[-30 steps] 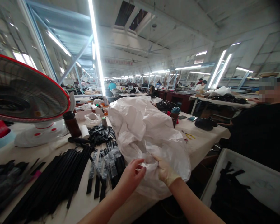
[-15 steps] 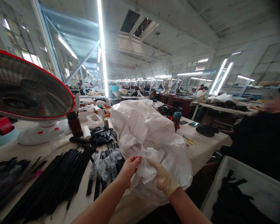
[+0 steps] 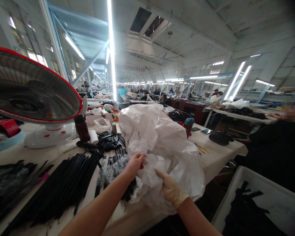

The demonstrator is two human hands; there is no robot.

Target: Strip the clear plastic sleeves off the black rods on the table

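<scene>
A big crumpled white plastic bag (image 3: 159, 131) rests on the cloth-covered table, its near side hanging over the front edge. My bare left hand (image 3: 135, 165) pinches the bag's loose film near its front left. A pale glove covers my right hand (image 3: 173, 188), which grips the same film a little lower and to the right, fingers pointing inward. What the bag contains is hidden by its folds. Left of my left hand lie black strips in clear plastic wrapping (image 3: 116, 165).
A red-rimmed fan (image 3: 34, 95) stands at the left above long black strips (image 3: 61, 183). Yellow-handled snips (image 3: 201, 148) and a brown bottle (image 3: 187, 126) sit right of the bag. A white bin (image 3: 275, 203) with black pieces stands lower right, near a person in black (image 3: 277, 147).
My left hand has moved up and left, apart from my right hand, drawing the film with it. My right hand keeps its hold. The view has shifted slightly.
</scene>
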